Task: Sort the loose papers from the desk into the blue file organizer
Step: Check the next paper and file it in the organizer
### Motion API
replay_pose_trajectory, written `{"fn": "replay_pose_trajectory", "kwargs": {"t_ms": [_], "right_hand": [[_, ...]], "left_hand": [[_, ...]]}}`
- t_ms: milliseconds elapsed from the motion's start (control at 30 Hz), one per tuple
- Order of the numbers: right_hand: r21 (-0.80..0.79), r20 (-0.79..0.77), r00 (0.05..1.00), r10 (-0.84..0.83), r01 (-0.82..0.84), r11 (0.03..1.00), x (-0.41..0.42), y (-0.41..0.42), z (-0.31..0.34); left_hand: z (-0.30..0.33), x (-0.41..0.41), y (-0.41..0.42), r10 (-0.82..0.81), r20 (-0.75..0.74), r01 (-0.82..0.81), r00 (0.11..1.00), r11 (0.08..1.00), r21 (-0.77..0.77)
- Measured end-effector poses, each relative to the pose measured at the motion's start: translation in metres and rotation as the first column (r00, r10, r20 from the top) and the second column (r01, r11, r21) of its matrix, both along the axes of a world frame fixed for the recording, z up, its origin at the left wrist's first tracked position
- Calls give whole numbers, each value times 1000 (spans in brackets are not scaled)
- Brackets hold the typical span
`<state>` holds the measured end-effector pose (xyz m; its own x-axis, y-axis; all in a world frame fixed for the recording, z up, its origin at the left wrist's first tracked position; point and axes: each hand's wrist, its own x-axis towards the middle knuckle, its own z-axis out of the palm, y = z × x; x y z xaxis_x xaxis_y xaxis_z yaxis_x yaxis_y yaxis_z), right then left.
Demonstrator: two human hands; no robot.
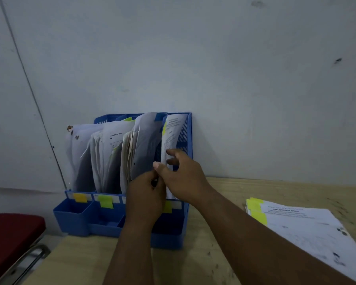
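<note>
Standing against the wall at the desk's point(224, 194) back edge, the blue file organizer point(74, 217) holds paper bundles in its upright slots. The right hand point(183, 175) pinches a printed sheet point(171, 134) set in the rightmost slot, thumb in front and fingers behind, while the left hand point(146, 196) curls beside it, pinching the sheet's lower edge. A stack of loose papers with yellow tabs point(304, 229) lies flat on the desk, well to the right

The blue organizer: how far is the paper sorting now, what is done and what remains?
Done: the organizer's left three slots already hold papers. In hand: the right hand grips a sheet standing in the rightmost slot, with the left hand pinching beside it. Left: a stack with yellow tabs lies on the desk at right.
</note>
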<state>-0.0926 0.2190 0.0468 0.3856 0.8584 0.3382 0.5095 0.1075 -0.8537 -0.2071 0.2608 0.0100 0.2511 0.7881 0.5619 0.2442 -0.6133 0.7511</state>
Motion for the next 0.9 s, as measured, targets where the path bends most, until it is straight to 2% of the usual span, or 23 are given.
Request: {"fn": "replay_pose_trajectory", "kwargs": {"t_ms": [100,233,433,633,733,800,833,900], "right_hand": [[-16,30,1000,1,-1,1000,-2,1,-3],[-34,76,997,3,-1,999,-3,2,-5],[-48,88,996,-22,26,999,0,-4,-7],[-6,81,996,-41,42,999,4,-27,-12],[13,110,992,-60,59,998,10,-49,-9],[22,138,985,-102,100,995,19,-70,-8],[23,154,980,-124,122,992,24,-80,-8],[14,190,967,-168,168,986,33,-104,-11]], "left_hand": [[0,0,0,20,18,-21,1000,998,62],[3,-2,-3,6,45,-8,999,999,43],[-1,-3,3,201,-99,-197,975,979,50],[1,0,2,242,-100,-249,965,967,-61],[10,4,-10,400,13,-400,916,916,8],[18,10,-27,447,159,-469,880,870,151],[21,13,-39,431,217,-474,876,852,224],[21,23,-67,306,248,-371,919,884,285]]}}
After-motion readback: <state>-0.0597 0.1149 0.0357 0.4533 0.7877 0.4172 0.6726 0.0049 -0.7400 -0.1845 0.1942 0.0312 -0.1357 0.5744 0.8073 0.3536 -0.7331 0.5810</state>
